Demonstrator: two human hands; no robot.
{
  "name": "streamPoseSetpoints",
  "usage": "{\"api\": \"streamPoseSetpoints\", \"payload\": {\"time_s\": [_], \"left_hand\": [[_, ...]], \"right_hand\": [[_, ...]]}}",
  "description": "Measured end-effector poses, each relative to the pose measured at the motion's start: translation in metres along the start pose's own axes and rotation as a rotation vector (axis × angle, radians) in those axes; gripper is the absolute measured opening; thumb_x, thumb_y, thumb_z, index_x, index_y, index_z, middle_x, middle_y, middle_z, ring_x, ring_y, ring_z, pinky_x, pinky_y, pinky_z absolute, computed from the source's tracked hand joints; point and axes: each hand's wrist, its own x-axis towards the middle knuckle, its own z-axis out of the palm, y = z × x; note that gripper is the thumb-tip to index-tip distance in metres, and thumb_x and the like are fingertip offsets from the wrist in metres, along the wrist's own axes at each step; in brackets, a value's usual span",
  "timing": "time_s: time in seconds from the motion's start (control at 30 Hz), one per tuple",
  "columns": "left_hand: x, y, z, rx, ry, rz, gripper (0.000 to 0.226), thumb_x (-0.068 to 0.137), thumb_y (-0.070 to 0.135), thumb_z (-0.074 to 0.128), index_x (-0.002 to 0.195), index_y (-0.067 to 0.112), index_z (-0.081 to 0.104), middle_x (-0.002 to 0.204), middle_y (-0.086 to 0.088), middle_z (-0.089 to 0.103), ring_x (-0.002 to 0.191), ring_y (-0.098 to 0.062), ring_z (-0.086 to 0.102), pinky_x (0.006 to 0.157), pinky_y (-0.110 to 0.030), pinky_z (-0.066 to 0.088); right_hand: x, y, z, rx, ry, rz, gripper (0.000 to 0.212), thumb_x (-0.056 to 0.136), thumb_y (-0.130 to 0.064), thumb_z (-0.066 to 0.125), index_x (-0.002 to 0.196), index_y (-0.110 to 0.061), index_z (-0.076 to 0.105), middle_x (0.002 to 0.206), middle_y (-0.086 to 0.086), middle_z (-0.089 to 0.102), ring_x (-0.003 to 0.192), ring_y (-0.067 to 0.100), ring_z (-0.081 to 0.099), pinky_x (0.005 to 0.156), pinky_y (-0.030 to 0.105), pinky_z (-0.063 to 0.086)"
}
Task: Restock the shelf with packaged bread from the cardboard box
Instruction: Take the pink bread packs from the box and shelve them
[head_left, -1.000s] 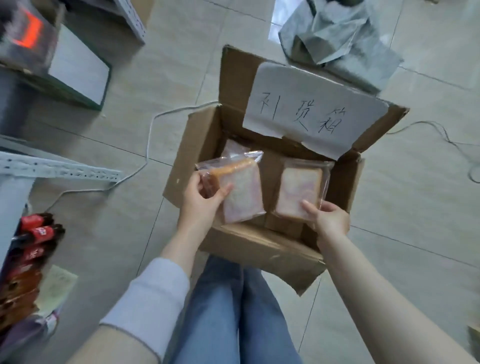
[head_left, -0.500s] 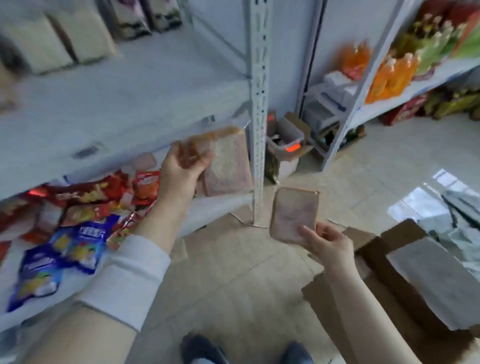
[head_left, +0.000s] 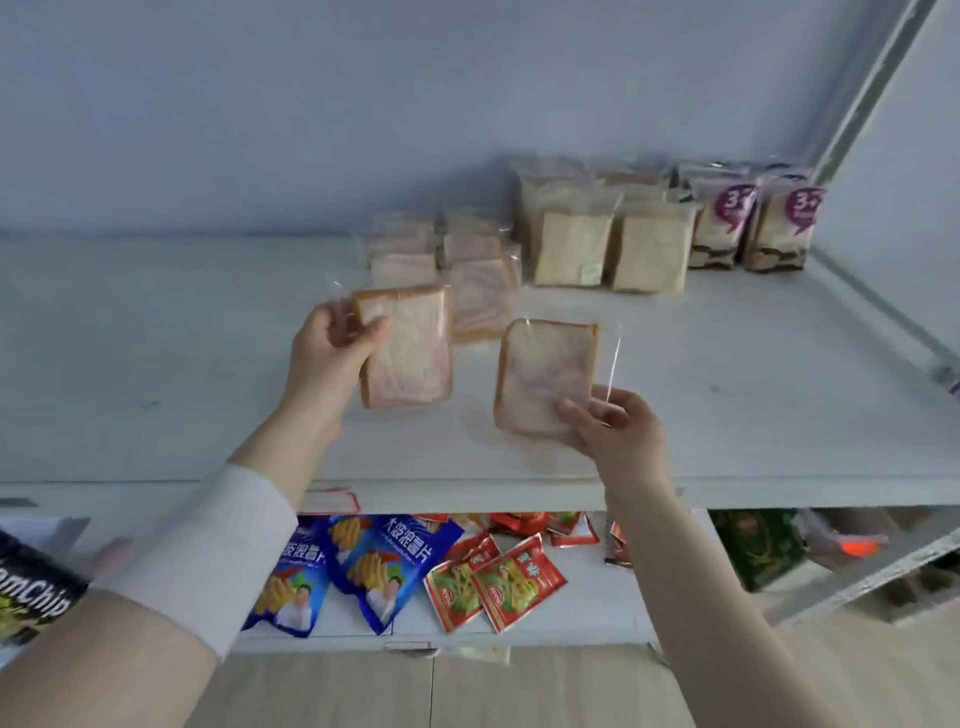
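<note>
Fingers (head_left: 371, 332) of the left hand (head_left: 332, 358) curl around the upper left corner of one bread packet (head_left: 410, 358), with the thumb on its front face, and hold it upright. Fingers (head_left: 574, 415) of the right hand (head_left: 621, 434) pinch the lower right corner of a second bread packet (head_left: 545, 369), also upright and a little tilted. The two packets are near each other but apart. Both are over the white shelf (head_left: 156, 364), and I cannot tell if they touch its board. Just behind the left fingers, more pink-marbled bread packets (head_left: 480, 301) stand in a small group on the shelf. Farther back, to the right of the right fingers, stand pale toast loaves (head_left: 571, 249). Beside them, farthest to the right, are bags with a purple label (head_left: 722, 228).
</note>
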Motion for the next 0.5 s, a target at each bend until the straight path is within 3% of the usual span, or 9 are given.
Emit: {"api": "streamPoseSetpoints", "payload": {"time_s": [0.1, 0.17, 0.23, 0.3, 0.4, 0.47, 0.5], "left_hand": [[0.041, -0.022, 0.005, -0.012, 0.053, -0.038, 0.035, 0.084, 0.01, 0.064, 0.115, 0.009, 0.048, 0.101, -0.006, 0.061, 0.088, -0.019, 0.058, 0.085, -0.04, 0.049], [0.063, -0.035, 0.015, 0.002, 0.098, -0.023, 0.041, 0.085, 0.009, 0.062, 0.121, 0.004, 0.044, 0.09, 0.003, 0.059, 0.078, -0.008, 0.057, 0.078, -0.023, 0.048], [0.081, -0.046, 0.025, 0.047, 0.147, 0.012, 0.043, 0.085, 0.01, 0.062, 0.122, 0.006, 0.042, 0.082, 0.01, 0.054, 0.072, 0.0, 0.053, 0.067, -0.01, 0.044], [0.097, -0.055, 0.032, 0.065, 0.164, 0.04, 0.042, 0.085, 0.009, 0.062, 0.122, 0.007, 0.042, 0.082, 0.011, 0.053, 0.072, 0.001, 0.052, 0.064, -0.005, 0.042], [0.115, -0.059, 0.041, 0.121, 0.165, 0.09, 0.043, 0.085, 0.009, 0.063, 0.122, 0.008, 0.041, 0.085, 0.011, 0.052, 0.071, 0.002, 0.052, 0.066, -0.002, 0.041], [0.122, -0.057, 0.045, 0.166, 0.155, 0.116, 0.044, 0.084, 0.012, 0.064, 0.123, 0.007, 0.043, 0.094, 0.005, 0.056, 0.078, -0.001, 0.055, 0.075, -0.008, 0.044], [0.124, -0.055, 0.047, 0.198, 0.156, 0.129, 0.045, 0.084, 0.013, 0.064, 0.123, 0.006, 0.045, 0.101, -0.001, 0.058, 0.086, -0.009, 0.057, 0.084, -0.018, 0.046]], "right_hand": [[0.04, -0.005, 0.05, -0.026, 0.003, 0.001, 0.027, 0.071, -0.016, 0.078, 0.09, -0.015, 0.057, 0.088, 0.007, 0.066, 0.088, 0.03, 0.066, 0.081, 0.044, 0.055], [0.064, -0.004, 0.071, -0.089, 0.04, -0.023, 0.029, 0.072, -0.022, 0.077, 0.095, -0.014, 0.06, 0.081, 0.001, 0.065, 0.079, 0.021, 0.064, 0.068, 0.031, 0.052], [0.085, 0.0, 0.085, -0.201, 0.082, -0.059, 0.027, 0.074, -0.031, 0.075, 0.091, -0.017, 0.06, 0.071, -0.009, 0.058, 0.07, 0.015, 0.056, 0.054, 0.022, 0.04], [0.103, 0.005, 0.094, -0.278, 0.111, -0.083, 0.028, 0.076, -0.035, 0.072, 0.094, -0.017, 0.063, 0.079, -0.007, 0.058, 0.083, 0.018, 0.056, 0.062, 0.027, 0.045], [0.122, 0.008, 0.108, -0.354, 0.185, -0.124, 0.037, 0.075, -0.036, 0.073, 0.104, -0.015, 0.065, 0.101, -0.001, 0.051, 0.106, 0.025, 0.052, 0.093, 0.04, 0.044], [0.129, 0.006, 0.114, -0.369, 0.21, -0.132, 0.039, 0.075, -0.036, 0.072, 0.106, -0.015, 0.062, 0.103, 0.003, 0.057, 0.104, 0.026, 0.054, 0.091, 0.039, 0.045], [0.129, 0.005, 0.116, -0.351, 0.221, -0.132, 0.04, 0.075, -0.035, 0.073, 0.108, -0.015, 0.06, 0.101, 0.004, 0.06, 0.101, 0.024, 0.056, 0.086, 0.034, 0.045]]}}
